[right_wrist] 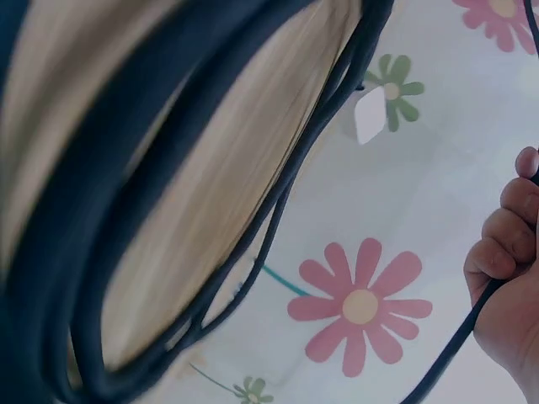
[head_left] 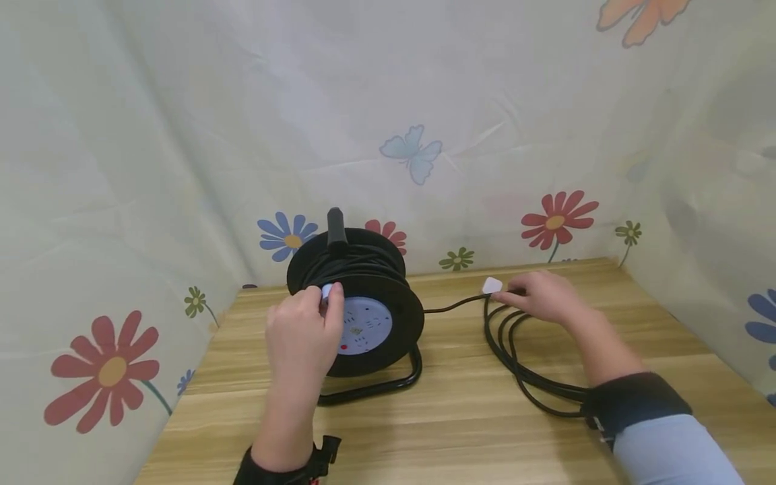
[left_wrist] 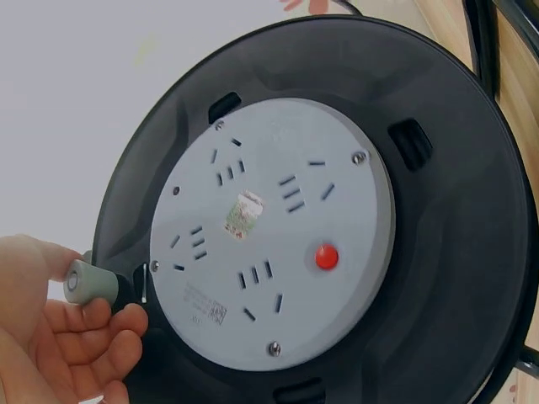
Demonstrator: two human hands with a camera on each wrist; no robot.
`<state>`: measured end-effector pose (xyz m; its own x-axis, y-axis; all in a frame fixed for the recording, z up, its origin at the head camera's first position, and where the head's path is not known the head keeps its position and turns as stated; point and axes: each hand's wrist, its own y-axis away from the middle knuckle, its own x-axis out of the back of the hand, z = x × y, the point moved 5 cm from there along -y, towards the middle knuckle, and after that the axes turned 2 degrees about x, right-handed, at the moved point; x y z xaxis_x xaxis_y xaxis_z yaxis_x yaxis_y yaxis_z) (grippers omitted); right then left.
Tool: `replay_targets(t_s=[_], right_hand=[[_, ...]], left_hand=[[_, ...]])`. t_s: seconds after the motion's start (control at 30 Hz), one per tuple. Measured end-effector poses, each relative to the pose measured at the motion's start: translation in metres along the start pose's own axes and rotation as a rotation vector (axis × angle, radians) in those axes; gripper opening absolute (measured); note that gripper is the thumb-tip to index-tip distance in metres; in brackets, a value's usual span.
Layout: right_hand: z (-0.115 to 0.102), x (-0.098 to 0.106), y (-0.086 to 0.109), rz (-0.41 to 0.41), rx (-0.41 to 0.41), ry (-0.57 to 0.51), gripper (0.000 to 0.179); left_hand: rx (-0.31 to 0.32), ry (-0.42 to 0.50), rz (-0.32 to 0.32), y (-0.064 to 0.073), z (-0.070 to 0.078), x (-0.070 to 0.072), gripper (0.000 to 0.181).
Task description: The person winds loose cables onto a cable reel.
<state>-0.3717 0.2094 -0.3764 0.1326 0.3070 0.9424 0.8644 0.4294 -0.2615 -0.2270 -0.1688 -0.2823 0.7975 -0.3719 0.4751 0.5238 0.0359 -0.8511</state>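
Note:
A black cable reel (head_left: 409, 325) stands on its tubular frame, with black cable wound round its drum. Its front carries a pale grey socket panel (left_wrist: 253, 303) with a red button (left_wrist: 327, 257). My left hand (head_left: 303, 330) pinches the small grey crank knob (left_wrist: 93, 284) at the reel's left edge between thumb and fingers. Off to the right, my right hand (head_left: 545, 296) holds the black cable (head_left: 455, 305) in curled fingers; the cable runs from the reel to this hand. Loose loops of cable (head_left: 506, 357) hang below it toward the wrist. A white plug (head_left: 492, 285) shows beside the fingertips.
The reel's upright black handle (head_left: 336, 229) rises behind the left hand. Beneath everything lies a wood-grain table (head_left: 461, 431). A pale curtain (head_left: 485, 87) printed with flowers and butterflies encloses the back and sides. Black bands (head_left: 636, 404) circle both wrists.

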Motion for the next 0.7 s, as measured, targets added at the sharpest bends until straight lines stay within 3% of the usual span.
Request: replay_targets(t_s=[0.27,0.7], right_hand=[[-0.004,0.002,0.0,0.117,-0.081,-0.117,0.04],[-0.022,0.01,0.003,0.185,-0.13,-0.229,0.037]], left_hand=[[0.022,-0.043,-0.036,-0.002,0.006,-0.003,0.048],[0.026,-0.049,-0.042,-0.007,0.011,-0.007,0.048]])
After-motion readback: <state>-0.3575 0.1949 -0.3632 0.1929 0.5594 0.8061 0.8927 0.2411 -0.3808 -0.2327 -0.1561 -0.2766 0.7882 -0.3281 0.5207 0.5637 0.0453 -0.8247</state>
